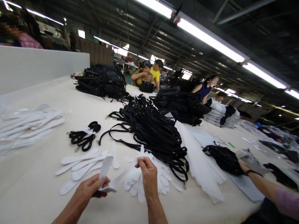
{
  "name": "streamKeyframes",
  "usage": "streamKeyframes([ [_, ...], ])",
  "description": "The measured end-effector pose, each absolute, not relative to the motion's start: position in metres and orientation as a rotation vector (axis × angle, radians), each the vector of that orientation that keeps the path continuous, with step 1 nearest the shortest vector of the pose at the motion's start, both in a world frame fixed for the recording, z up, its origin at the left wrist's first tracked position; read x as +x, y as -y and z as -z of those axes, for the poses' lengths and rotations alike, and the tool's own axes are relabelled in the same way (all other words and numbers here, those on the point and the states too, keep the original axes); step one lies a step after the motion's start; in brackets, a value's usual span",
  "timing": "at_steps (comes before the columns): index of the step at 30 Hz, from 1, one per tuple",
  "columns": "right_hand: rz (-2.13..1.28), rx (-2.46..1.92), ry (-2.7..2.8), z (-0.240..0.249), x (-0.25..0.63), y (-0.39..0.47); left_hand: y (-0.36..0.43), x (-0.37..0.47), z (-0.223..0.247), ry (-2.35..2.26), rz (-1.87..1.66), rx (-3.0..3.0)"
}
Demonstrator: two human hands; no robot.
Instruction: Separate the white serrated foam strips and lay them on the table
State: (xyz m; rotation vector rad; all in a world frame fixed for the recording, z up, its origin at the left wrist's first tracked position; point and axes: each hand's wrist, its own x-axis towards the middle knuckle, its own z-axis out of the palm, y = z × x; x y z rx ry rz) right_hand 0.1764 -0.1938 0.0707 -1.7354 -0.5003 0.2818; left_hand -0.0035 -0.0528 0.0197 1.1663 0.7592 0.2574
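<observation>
My left hand [90,188] pinched a white strip [105,171], its length pointing away; my right hand's [148,172] fingers [140,161] pinched the strip pile [149,177].

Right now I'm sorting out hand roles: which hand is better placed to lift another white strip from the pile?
Probably the right hand: its fingertips already pinch the white strip pile, while the left hand holds a white strip.

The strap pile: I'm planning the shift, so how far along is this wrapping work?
Early, by the look of it. Done: one bundled strap with a white band lies apart from the rest. In hand: the left hand holds a white strip, and the right hand pinches another from the white strips. Left: the big strap pile lies loose.
</observation>
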Motion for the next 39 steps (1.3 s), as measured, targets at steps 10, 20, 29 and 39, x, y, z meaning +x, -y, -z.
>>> streamKeyframes([
  [10,-0.126,-2.458,0.598,-0.094,0.212,0.234,0.063,-0.003,-0.015,-0.684,-0.230,1.181],
  [20,-0.750,-1.427,0.587,-0.075,0.125,0.159,0.067,-0.004,-0.027,-0.642,-0.227,1.278],
  [29,-0.628,-1.496,0.634,-0.075,0.131,0.165,0.061,-0.004,-0.022,-0.642,-0.184,1.187],
  [39,-0.101,-1.990,0.635,-0.076,0.219,0.227,0.051,-0.007,-0.002,-0.703,-0.319,1.074],
])
